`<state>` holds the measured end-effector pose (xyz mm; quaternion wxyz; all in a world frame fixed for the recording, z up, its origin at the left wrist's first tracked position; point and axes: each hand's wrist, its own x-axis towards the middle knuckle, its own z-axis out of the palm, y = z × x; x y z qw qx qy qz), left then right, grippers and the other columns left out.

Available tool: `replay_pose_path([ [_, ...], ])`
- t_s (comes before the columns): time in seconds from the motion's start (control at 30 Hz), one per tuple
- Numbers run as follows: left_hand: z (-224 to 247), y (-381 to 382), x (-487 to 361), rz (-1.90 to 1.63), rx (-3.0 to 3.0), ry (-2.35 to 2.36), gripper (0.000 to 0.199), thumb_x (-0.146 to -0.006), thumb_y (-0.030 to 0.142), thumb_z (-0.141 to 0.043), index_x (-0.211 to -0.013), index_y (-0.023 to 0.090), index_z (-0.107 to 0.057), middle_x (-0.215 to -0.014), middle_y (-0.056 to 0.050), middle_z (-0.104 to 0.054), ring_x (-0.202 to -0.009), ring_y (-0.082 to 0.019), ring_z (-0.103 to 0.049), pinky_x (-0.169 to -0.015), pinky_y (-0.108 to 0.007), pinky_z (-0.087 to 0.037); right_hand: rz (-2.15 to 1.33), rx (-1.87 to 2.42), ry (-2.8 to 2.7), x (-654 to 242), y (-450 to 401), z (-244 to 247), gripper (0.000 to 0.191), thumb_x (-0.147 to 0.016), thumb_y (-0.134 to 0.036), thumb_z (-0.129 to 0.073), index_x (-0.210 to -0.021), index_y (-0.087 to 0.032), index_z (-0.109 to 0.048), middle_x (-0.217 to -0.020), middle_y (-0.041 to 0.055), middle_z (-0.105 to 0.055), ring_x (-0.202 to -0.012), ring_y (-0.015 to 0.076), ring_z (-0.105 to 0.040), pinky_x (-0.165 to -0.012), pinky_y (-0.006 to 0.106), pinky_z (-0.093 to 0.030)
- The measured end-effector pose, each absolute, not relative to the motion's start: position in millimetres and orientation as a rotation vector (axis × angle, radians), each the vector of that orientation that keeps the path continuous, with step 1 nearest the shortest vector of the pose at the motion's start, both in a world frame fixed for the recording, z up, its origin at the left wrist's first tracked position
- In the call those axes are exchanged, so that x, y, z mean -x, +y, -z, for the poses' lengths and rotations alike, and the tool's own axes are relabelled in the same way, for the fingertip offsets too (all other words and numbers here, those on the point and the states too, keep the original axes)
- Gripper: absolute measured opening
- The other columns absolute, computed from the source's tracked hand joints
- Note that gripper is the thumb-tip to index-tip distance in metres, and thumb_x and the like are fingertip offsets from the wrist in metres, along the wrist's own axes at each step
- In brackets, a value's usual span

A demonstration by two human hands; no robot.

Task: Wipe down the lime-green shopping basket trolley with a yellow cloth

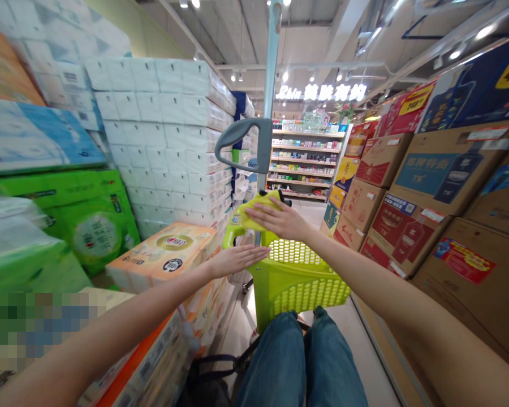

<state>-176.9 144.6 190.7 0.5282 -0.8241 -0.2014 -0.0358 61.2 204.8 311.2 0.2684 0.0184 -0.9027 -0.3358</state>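
Note:
My right hand (280,219) lies palm down on a soft yellow pack (258,210), which sits at the top of a lime-green plastic shopping basket (305,288) and against a metal pole. My left hand (237,260) is stretched out flat below it, with its fingers near the pole and the basket's rim, holding nothing. A grey curved handle (246,141) is fixed to the pole (272,62) above both hands. The pack's underside is hidden by my right hand and the basket rim.
Tall stacks of wrapped tissue packs (165,141) rise close on the left. Printed cardboard cartons (419,209) line the right side. Store shelves (301,161) stand ahead down a narrow aisle. My jeans-covered knees (301,362) appear below the basket.

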Motion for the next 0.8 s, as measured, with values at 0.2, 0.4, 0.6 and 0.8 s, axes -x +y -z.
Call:
replay_pose_path([
  [0.2,-192.8,142.8,174.9,0.043,1.92,-0.491,0.057,-0.095,0.003,-0.035,-0.15,0.017,-0.034,-0.164,0.0,-0.013,-0.149,-0.008,-0.018,-0.122,-0.023,-0.023,0.898,0.087,-2.276,-48.9,209.0,-352.0,0.066,-0.098,-0.008,-0.036,-0.157,-0.026,-0.014,-0.158,0.0009,-0.034,-0.149,0.0186,-0.023,-0.126,0.051,-0.013],
  [0.4,-179.8,152.9,180.4,0.077,1.999,-0.519,0.056,-0.095,0.007,-0.039,-0.149,0.018,-0.036,-0.162,-0.002,-0.025,-0.147,-0.009,-0.028,-0.12,-0.024,-0.029,0.951,-0.036,-2.401,-53.1,200.9,-262.4,0.056,-0.098,-0.014,-0.04,-0.153,-0.022,-0.031,-0.155,0.0016,-0.038,-0.147,0.0157,-0.03,-0.126,0.043,-0.017],
  [0.6,-184.4,150.9,178.2,0.067,1.996,-0.521,0.061,-0.094,0.008,-0.039,-0.153,0.019,-0.028,-0.164,-0.001,-0.018,-0.149,-0.009,-0.019,-0.122,-0.025,-0.024,0.939,-0.076,-2.427,-55.8,206.2,-293.7,0.057,-0.099,-0.014,-0.038,-0.155,-0.023,-0.026,-0.155,0.0008,-0.039,-0.147,0.0144,-0.03,-0.126,0.043,-0.018],
  [0.8,-191.4,144.6,173.9,0.015,1.937,-0.519,0.057,-0.095,0.006,-0.035,-0.151,0.018,-0.033,-0.165,0.001,-0.012,-0.15,-0.008,-0.014,-0.122,-0.023,-0.021,0.845,0.067,-2.234,-43.9,214.1,-351.7,0.063,-0.098,-0.01,-0.034,-0.157,-0.026,-0.018,-0.158,0.0003,-0.034,-0.149,0.0183,-0.023,-0.126,0.05,-0.013],
])
